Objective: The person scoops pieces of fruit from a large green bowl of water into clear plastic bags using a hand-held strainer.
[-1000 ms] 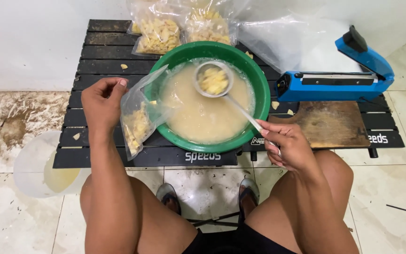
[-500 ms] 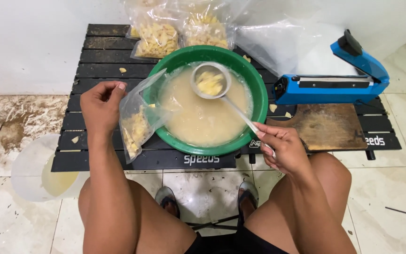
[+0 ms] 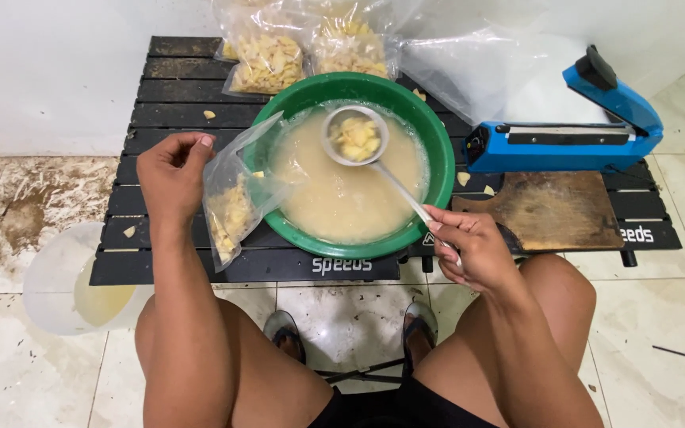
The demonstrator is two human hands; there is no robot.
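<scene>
- The left hand (image 3: pixel 172 176), left of centre in the frame, pinches the upper edge of a clear plastic bag (image 3: pixel 235 198) between thumb and curled fingers, so the bag hangs open just beside the rim of the green basin (image 3: pixel 438 170).
- The bag holds pale yellow pieces (image 3: pixel 227 222) in its lower part (they look like cut fruit or root, though which cannot be told) and leans against the basin's left wall.
- The right hand (image 3: pixel 473 250), right of centre and low, has its fingers closed around the end of a metal ladle's handle, thumb pressed on top.
- The ladle (image 3: pixel 356 136) reaches up and left from that hand; its bowl sits above the cloudy beige liquid (image 3: pixel 350 198) in the basin's upper middle and carries a heap of the same yellow pieces.
- The basin stands on a black slatted table (image 3: pixel 168 95) in the middle of the frame.
- At the top, behind the basin, lie filled clear bags (image 3: pixel 267 59) of yellow pieces.
- At upper right sits a blue heat sealer (image 3: pixel 564 139), with a worn wooden board (image 3: pixel 549 210) just below it.
- At lower left, on the tiled floor, stands a translucent jug (image 3: pixel 65 285) holding yellowish liquid.
</scene>
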